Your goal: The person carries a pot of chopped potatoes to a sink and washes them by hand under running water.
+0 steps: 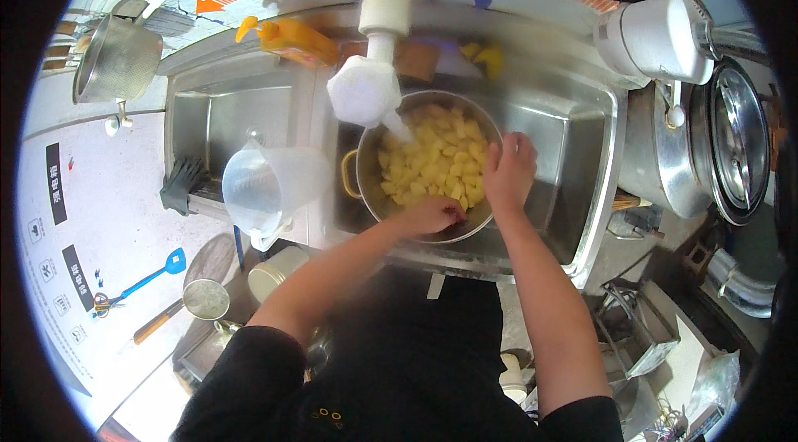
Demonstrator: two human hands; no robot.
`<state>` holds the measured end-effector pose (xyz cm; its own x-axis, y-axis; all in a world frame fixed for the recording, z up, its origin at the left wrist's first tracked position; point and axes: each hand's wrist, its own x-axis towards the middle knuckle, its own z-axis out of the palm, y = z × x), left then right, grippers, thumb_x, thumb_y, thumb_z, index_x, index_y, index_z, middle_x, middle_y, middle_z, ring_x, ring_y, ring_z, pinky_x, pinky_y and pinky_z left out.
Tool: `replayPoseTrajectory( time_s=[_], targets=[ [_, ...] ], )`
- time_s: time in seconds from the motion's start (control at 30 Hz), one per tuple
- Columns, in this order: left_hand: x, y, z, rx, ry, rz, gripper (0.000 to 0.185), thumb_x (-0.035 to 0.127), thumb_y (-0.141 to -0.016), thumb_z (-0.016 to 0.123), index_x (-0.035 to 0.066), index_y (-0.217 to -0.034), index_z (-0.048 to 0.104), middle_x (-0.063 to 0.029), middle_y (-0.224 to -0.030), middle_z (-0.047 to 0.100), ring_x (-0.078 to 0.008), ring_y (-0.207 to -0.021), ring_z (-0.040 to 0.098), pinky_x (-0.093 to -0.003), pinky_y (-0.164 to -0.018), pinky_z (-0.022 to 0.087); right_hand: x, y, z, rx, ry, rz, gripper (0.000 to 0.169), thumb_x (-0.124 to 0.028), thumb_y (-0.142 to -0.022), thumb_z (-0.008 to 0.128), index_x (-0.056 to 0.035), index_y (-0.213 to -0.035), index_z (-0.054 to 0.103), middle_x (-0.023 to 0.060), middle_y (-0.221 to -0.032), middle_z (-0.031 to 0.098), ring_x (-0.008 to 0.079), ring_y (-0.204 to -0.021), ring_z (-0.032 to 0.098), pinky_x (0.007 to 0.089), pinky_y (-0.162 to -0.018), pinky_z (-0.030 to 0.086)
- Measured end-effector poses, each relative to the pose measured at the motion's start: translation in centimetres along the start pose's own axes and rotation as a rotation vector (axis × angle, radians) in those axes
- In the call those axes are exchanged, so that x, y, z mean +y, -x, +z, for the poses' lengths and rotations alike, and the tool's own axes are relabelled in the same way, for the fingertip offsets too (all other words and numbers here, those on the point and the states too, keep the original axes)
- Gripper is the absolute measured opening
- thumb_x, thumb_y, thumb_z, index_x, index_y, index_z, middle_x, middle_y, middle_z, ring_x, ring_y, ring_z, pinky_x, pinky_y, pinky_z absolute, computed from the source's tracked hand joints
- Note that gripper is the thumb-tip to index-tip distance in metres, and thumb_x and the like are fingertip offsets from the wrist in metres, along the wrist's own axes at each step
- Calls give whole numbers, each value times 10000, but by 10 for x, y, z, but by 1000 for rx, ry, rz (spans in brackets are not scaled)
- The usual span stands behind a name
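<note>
A wide metal pot (369,205) stands in the right basin of a steel sink. Pale yellow chunks (436,155), apparently cut potato, fill much of it. My left hand (436,216) reaches over the near side of the pot, fingers bent down at the inner wall; whether they hold anything is hidden. My right hand (511,171) grips the pot's right side, where a handle would be covered. On the left side a gold-coloured handle (350,174) shows. Above the pot hangs a white tap fitting (365,90), its narrow end or a water stream pointing at the chunks.
A translucent plastic jug (271,186) stands on the divider beside the left basin (237,112). An orange pump bottle (299,42) lies behind. Dark gloves (182,186) drape over the left edge. Large metal pots (661,149) stand right of the sink. A strainer (206,300) is at lower left.
</note>
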<state>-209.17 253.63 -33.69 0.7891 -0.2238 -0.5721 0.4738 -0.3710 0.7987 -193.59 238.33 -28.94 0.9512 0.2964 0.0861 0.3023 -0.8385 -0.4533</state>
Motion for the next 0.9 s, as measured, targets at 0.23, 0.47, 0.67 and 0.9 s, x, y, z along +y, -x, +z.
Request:
replayPoseTrajectory(
  time_s=[0.23,0.47,0.67,0.9],
  targets=[
    [48,-14,-34,305,-75,-317,329,165,-1002,641,79,-1316,692,-153,-1154,767,-309,-1099,729,-408,-974,559,4,2,-1,31,10,10,252,-245,-1047,657,-101,-1245,599,151,-1395,604,410,-1304,580,570,-992,512],
    [29,-23,-55,812,-668,-157,529,273,-1031,630,172,-1546,561,-251,-1513,596,-444,-1384,551,-627,-1152,404,1,1,1,31,-8,12,242,-265,-1054,653,-101,-1226,606,148,-1386,607,411,-1280,587,576,-976,516],
    [22,-41,-13,659,-889,104,747,482,-1061,604,177,-1706,383,-251,-1771,260,-461,-1596,319,-664,-1275,281,6,1,2,44,14,9,241,-273,-1057,652,-100,-1222,614,156,-1385,606,412,-1270,588,574,-968,515],
    [19,-47,-23,592,-774,43,791,523,-1041,635,253,-1725,344,-174,-1815,188,-479,-1640,221,-636,-1301,257,2,2,2,36,-8,9,242,-281,-1065,646,-98,-1221,618,160,-1398,603,415,-1295,584,574,-987,511]
  ],
)
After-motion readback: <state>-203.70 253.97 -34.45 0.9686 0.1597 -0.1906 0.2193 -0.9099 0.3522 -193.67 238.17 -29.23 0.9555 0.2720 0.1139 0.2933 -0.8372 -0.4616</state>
